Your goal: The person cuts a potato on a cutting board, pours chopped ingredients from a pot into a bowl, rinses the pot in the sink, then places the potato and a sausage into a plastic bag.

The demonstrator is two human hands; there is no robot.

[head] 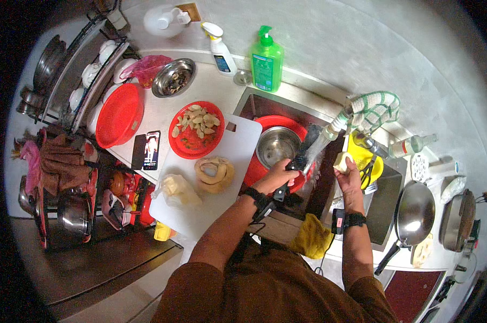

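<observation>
Over the left sink basin, my left hand (276,177) is closed on a black-handled kitchen knife (281,193); its broad dark blade appears to point up and away. Water runs from the faucet (335,127) beside the blade. My right hand (350,177) grips a pale cream block (341,162), perhaps a sponge, right of the stream and apart from the knife. Below the knife, a steel bowl (277,146) sits inside a red basin (256,173). A yellow strainer (374,171) with black-handled scissors (366,173) lies just beyond my right hand.
Left of the sink, a white cutting board (174,222) carries a dough-coloured ring (214,175), a plastic bag (179,190) and a red plate (189,150) of pale slices. A phone (151,151) lies farther left. Green soap bottle (266,62) stands behind; a wok (416,210) rests right.
</observation>
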